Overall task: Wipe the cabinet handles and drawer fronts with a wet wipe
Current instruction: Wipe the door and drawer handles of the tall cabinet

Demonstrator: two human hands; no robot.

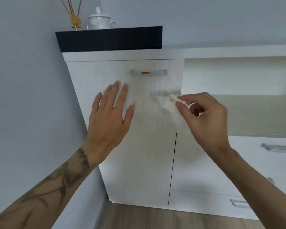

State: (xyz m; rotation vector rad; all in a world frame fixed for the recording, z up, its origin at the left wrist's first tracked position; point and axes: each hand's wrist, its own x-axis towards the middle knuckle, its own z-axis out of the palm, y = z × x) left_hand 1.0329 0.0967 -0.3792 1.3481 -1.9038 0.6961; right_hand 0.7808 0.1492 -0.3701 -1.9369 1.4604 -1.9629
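Note:
A white cabinet door (144, 146) fills the middle of the view. Near its top sits a silver bar handle (148, 72) with an orange smear at its centre. My left hand (109, 116) is spread flat, fingers straight, against the door below and left of the handle. My right hand (203, 118) pinches a crumpled white wet wipe (169, 105) between thumb and fingertips, held in front of the door's right edge, below the handle. The wipe carries a small orange stain.
A black countertop (109, 39) caps the cabinet, with a white teapot (100, 19) and reed sticks (74, 15) on it. To the right are white drawer fronts with silver handles (278, 147) (238, 204) below an open niche. Grey wall at left, wood floor (155, 219) below.

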